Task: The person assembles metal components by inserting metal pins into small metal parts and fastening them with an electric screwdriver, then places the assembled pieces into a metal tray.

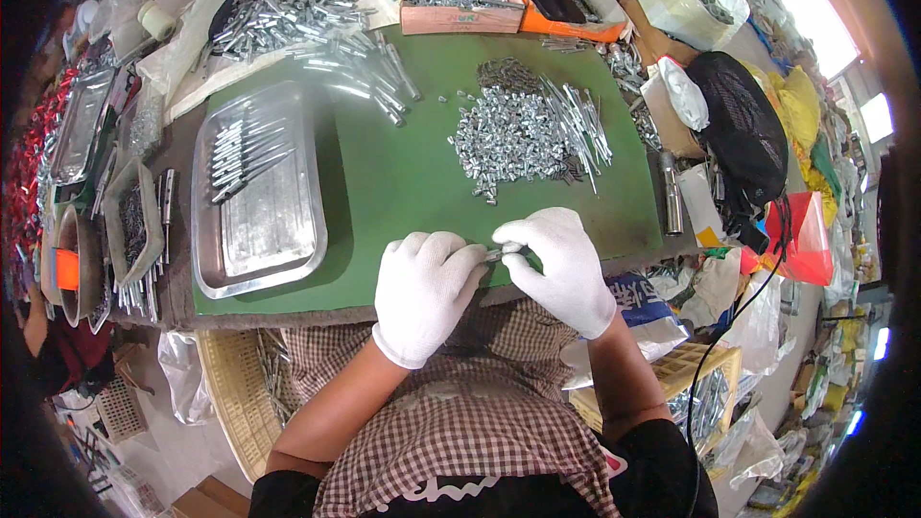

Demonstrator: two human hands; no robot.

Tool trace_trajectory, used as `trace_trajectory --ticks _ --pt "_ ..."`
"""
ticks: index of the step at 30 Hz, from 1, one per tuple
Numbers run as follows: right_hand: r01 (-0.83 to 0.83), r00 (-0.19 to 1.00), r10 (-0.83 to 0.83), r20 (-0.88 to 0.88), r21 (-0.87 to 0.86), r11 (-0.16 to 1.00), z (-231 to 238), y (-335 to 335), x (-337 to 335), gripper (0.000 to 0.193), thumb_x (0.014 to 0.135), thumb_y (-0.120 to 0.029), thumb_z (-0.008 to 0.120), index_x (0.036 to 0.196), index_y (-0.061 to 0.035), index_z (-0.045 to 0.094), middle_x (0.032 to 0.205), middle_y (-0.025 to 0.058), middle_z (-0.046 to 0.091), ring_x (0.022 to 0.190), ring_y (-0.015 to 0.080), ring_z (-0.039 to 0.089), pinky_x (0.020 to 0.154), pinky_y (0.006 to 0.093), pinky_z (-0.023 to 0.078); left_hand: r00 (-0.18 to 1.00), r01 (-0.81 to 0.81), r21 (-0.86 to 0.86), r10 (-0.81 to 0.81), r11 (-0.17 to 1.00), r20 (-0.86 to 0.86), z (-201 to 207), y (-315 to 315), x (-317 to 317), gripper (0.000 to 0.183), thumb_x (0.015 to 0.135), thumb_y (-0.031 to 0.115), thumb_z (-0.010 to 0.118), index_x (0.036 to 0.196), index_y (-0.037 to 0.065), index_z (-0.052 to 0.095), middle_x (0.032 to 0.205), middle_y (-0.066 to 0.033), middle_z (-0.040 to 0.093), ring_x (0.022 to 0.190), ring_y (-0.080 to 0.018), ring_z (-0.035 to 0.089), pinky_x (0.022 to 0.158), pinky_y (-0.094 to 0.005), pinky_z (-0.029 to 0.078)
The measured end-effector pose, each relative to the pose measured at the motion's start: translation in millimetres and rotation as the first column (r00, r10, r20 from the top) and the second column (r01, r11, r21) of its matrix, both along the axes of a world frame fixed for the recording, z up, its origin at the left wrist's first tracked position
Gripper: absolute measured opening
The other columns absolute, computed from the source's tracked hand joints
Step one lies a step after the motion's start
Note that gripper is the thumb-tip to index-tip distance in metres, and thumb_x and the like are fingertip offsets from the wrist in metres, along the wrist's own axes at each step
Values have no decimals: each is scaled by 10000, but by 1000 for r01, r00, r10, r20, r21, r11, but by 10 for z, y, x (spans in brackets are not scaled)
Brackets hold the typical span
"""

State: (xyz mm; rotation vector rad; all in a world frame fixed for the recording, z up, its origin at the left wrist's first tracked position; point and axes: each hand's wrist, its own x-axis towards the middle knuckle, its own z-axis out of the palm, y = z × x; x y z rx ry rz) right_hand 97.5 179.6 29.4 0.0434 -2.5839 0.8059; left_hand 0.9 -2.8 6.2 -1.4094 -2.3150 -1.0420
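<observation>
Both my hands wear white knitted gloves and meet near the front edge of the green work mat (384, 201). Thumb and fingers of my left hand (422, 293) are closed on one end of a small silvery metal part (496, 254). My right hand (566, 269) pinches the other end; the fingertips hide most of it, so its exact kind does not show. Just beyond the hands lies a heap of short metal sleeves (508, 139). Long thin metal rods (580, 129) lie along its right side, and small dark springs (508, 75) sit behind it.
A metal tray (312, 254) at the left holds a row of slim rods with sleeves. Metal tubes (297, 19) are piled at the far left. A pink box (460, 23) of small parts stands at the back. A steel cylinder (671, 197) stands by the mat's right edge.
</observation>
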Motion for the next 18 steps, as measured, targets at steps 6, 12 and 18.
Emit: trace_trajectory --ticks 6,12,18 --pt "-13 998 6 60 124 992 116 -108 -68 178 829 -82 675 1005 -88 647 809 94 641 820 342 629 834 450 478 1000 15 10 -15 1000 1 -24 -8 10 219 758 128 822 965 137 752 944 -23 675 849 -274 634 758 -422 473" --pt "-77 997 66 41 410 909 160 -209 -60 142 828 -134 641 945 -75 585 767 83 597 819 311 617 830 447 487 1000 3 -24 -3 1000 -2 -25 -26 21 207 746 134 826 925 113 724 955 -40 677 864 -291 638 769 -435 476" --pt "-10 992 -43 117 414 910 189 -348 -125 100 847 -135 634 900 -89 563 776 87 607 828 299 623 816 436 484 1000 2 -42 -2 999 -8 -20 -20 16 210 739 130 827 923 108 728 957 -42 679 877 -292 641 767 -438 474"
